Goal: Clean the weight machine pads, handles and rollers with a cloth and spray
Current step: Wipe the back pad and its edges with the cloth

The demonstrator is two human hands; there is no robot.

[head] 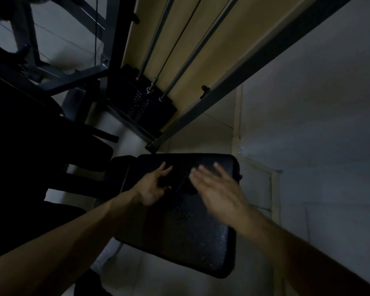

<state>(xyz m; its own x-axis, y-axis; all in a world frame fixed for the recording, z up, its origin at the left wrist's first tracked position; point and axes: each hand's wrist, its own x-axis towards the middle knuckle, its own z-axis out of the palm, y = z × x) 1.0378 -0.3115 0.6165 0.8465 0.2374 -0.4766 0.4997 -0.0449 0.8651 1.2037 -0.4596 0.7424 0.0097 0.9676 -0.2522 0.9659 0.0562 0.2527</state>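
A black padded seat (179, 231) of the weight machine fills the middle of the head view, with fine wet speckles on its near right part. My left hand (151, 189) hovers over the pad's far left part, two fingers stretched out and the others curled. My right hand (218, 189) is over the pad's far right part, fingers spread and blurred by motion. A small dark shape (186, 185), maybe a cloth, sits between the two hands. The dim light hides whether either hand grips it. No spray bottle is in view.
Behind the pad stands the black weight stack (145, 99) with two chrome guide rods (192, 54) and a cable, inside a grey steel frame (244, 67). Dark pads and frame bars (30, 129) crowd the left. A pale wall (318, 124) is close on the right; light floor tiles lie below.
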